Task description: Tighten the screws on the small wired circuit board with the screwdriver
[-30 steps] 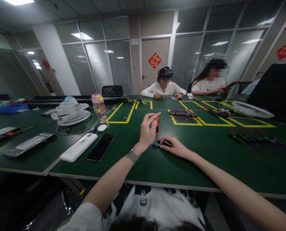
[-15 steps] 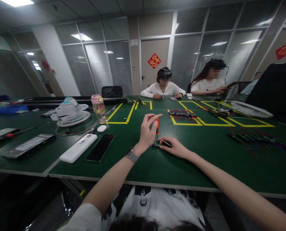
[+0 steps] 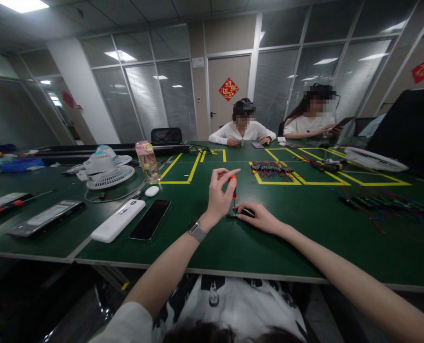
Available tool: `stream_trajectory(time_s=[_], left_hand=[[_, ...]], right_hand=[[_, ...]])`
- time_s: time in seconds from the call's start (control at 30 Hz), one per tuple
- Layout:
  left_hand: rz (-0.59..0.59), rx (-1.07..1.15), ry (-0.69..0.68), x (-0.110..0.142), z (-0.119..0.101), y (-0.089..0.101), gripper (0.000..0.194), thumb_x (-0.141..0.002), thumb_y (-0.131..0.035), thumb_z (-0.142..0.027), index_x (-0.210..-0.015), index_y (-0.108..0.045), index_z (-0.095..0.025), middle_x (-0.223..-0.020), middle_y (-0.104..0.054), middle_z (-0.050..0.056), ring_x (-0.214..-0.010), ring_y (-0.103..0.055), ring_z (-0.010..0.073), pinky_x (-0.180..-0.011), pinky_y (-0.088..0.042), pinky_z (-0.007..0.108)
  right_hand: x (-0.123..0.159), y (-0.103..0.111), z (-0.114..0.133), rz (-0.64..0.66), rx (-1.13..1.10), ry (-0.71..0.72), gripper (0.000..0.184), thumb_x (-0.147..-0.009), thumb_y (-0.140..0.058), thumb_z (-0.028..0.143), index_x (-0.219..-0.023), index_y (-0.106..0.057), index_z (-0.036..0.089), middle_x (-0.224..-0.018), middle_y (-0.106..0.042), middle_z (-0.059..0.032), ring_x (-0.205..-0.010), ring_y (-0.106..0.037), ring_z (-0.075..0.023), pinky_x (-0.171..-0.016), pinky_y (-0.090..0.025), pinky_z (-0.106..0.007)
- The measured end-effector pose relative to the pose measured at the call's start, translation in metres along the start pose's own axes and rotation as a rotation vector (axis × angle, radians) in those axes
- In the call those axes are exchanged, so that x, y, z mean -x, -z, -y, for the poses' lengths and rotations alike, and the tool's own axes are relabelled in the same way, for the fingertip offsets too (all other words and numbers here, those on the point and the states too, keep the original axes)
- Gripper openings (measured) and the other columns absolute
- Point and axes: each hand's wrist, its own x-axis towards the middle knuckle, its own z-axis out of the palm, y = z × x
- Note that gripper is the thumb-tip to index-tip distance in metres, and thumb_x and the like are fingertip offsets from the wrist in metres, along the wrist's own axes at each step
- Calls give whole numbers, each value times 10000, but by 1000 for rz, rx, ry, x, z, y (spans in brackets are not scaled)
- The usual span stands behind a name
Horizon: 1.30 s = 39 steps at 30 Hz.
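My left hand (image 3: pixel 220 194) is closed around the orange-and-black handle of a screwdriver (image 3: pixel 235 195), its index finger stretched over the top. The screwdriver stands nearly upright, and its shaft runs down to a small green circuit board (image 3: pixel 232 216) on the table. At the board's right edge, the fingertips of my right hand (image 3: pixel 259 216) press and hold it down. A dark object (image 3: pixel 248 212) shows beneath the right hand's fingers; what it is I cannot make out.
Left of my hands lie a black phone (image 3: pixel 150 219), a white power bank (image 3: pixel 119 220) and a white case (image 3: pixel 152 191). A drink bottle (image 3: pixel 148 162) and a fan (image 3: pixel 110 174) stand beyond. Wired boards (image 3: pixel 271 171) lie ahead, more (image 3: pixel 383 202) at right. Two people sit opposite.
My hands stay at the board, with the screwdriver still upright in the left. The view shifts slightly. Across the table, the person at right holds a tablet higher and more tilted.
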Motion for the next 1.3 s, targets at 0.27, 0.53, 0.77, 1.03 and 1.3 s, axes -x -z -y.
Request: stream_trajectory(time_s=[0.27,0.53,0.77,1.03,1.3], left_hand=[[-10,38,3,0,3,-4,250,-932,-504,-218,-1145,-635,-213,-974,-608,39,-913,-579,143,-863,-462,274],[21,47,13,0,0,-2,305,-961,-428,-229,-1191,-628,-217,-1053,-566,57,-997,-564,149,-906,-448,280],[-9,73,18,0,3,-5,266,-924,-523,-226,-1168,-626,-204,-977,-633,42,-910,-591,143,-859,-459,275],[29,64,28,0,3,-4,316,-965,-415,-247,-1203,-621,-219,-1081,-589,62,-1001,-576,156,-919,-454,297],[0,82,37,0,6,-4,306,-963,-397,-214,-1182,-610,-194,-1013,-665,61,-933,-603,160,-861,-463,297]], right_hand=[[1,0,2,-18,34,20,73,-844,-616,268,-851,-621,196,-1093,-702,-98,-1059,-646,-251,-948,-479,-406],[1,-1,2,-39,88,20,70,-837,-618,263,-841,-625,193,-1100,-695,-96,-1035,-654,-241,-924,-486,-389],[1,0,0,-38,111,18,62,-834,-619,260,-844,-622,199,-1102,-691,-102,-1028,-653,-246,-925,-484,-409],[1,0,-1,-33,97,23,71,-838,-617,270,-835,-624,199,-1113,-689,-100,-1040,-649,-245,-938,-482,-411],[1,0,-2,-26,103,23,74,-840,-615,270,-833,-626,197,-1120,-687,-103,-1045,-648,-247,-948,-473,-413]])
